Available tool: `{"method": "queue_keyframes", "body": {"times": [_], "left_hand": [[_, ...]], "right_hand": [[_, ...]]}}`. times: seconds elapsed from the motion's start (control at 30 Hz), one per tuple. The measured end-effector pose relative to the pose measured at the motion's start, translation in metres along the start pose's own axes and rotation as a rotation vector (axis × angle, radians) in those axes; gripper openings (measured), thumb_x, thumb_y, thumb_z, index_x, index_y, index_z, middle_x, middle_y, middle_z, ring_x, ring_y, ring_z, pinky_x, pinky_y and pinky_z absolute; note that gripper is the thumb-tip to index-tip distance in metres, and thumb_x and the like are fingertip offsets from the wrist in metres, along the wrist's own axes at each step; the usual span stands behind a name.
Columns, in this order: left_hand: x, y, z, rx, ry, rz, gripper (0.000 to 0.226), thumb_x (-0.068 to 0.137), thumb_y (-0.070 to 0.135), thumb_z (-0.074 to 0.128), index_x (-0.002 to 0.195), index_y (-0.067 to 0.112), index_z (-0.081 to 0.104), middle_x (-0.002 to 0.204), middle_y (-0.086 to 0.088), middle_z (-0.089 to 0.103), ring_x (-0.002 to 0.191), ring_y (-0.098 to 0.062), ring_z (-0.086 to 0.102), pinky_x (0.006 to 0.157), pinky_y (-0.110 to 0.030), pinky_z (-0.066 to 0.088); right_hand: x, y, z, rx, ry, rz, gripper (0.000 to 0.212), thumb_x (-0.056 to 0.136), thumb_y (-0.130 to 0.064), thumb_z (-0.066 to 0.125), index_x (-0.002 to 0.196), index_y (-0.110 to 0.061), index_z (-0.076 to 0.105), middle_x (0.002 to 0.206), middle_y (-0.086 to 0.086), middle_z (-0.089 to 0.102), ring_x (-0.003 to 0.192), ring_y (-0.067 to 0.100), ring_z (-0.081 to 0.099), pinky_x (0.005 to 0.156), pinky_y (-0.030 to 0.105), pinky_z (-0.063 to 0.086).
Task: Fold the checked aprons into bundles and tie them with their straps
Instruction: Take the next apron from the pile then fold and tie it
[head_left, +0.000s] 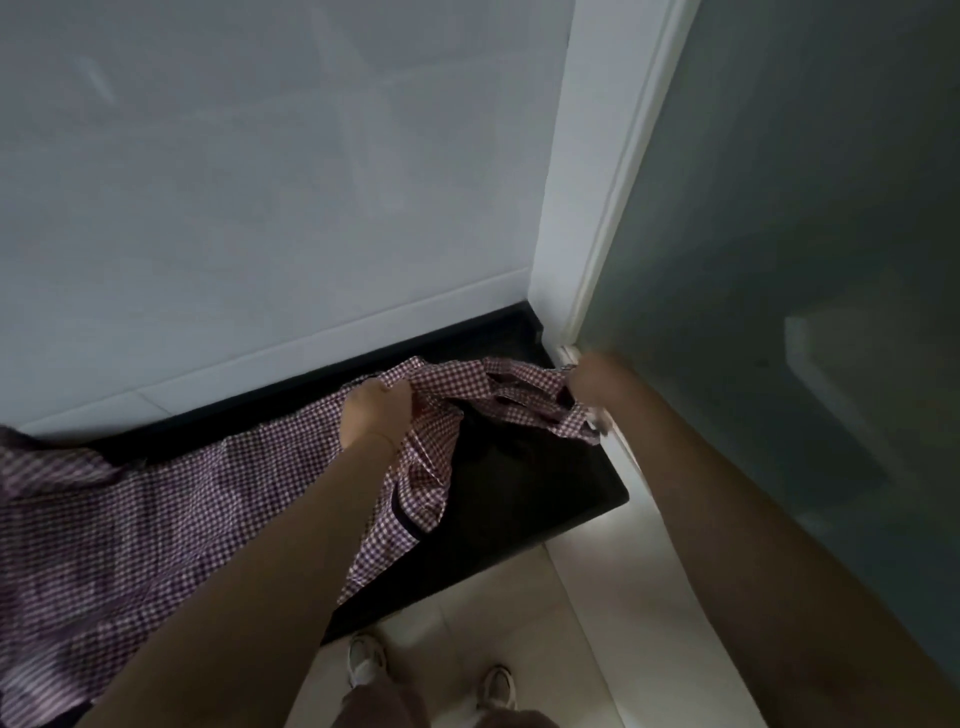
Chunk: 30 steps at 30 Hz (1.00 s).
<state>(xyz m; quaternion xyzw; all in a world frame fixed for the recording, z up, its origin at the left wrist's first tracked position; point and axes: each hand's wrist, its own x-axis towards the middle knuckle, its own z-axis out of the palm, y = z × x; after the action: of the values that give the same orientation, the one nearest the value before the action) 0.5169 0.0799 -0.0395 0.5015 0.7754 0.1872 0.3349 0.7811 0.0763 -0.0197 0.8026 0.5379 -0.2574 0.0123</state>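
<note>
A red-and-white checked apron (156, 519) lies spread over a black counter (530, 499), its far end bunched up near the wall. My left hand (375, 410) grips a fold of the checked cloth near the back of the counter. My right hand (592, 382), blurred, grips the bunched upper end of the apron (524, 395) at the counter's right corner. The cloth between the two hands is lifted and stretched. A dark strap edge (402, 514) hangs from the raised part.
A white tiled wall (260, 182) rises behind the counter. A frosted glass door (805, 260) in a white frame (587, 208) stands at the right. My shoes (366, 662) are on the pale floor tiles (597, 623) below the counter edge.
</note>
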Motion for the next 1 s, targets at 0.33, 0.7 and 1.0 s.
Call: {"method": "queue_keyframes", "body": {"times": [0.33, 0.7, 1.0], "left_hand": [[-0.032, -0.002, -0.005, 0.039, -0.808, 0.293, 0.02, 0.088, 0.026, 0.071, 0.108, 0.025, 0.074, 0.114, 0.005, 0.071, 0.106, -0.009, 0.062, 0.102, -0.024, 0.044], [-0.018, -0.112, 0.012, 0.642, -0.395, -0.096, 0.099, 0.082, 0.061, 0.065, 0.156, 0.033, 0.006, 0.163, -0.012, -0.003, 0.148, -0.044, 0.004, 0.112, -0.062, 0.026], [-0.025, -0.143, 0.014, 0.609, -0.311, -0.028, 0.12, 0.071, 0.071, 0.07, 0.156, 0.034, -0.005, 0.164, -0.006, -0.016, 0.15, -0.038, -0.007, 0.114, -0.065, 0.023]], "right_hand": [[0.01, -0.102, -0.05, 0.64, 0.508, -0.247, 0.057, 0.099, -0.014, 0.052, 0.152, -0.011, 0.03, 0.151, 0.012, 0.04, 0.135, 0.025, 0.042, 0.103, 0.028, 0.035], [-0.024, -0.07, 0.131, -0.14, -0.366, -0.538, 0.036, 0.091, -0.032, 0.065, 0.121, -0.014, 0.059, 0.134, 0.011, 0.051, 0.126, 0.033, 0.047, 0.103, 0.044, 0.044], [-0.027, -0.024, 0.147, -0.36, -0.143, 0.04, 0.094, 0.088, -0.047, 0.067, 0.153, -0.002, 0.016, 0.156, 0.023, 0.017, 0.143, 0.041, 0.024, 0.109, 0.049, 0.037]]}}
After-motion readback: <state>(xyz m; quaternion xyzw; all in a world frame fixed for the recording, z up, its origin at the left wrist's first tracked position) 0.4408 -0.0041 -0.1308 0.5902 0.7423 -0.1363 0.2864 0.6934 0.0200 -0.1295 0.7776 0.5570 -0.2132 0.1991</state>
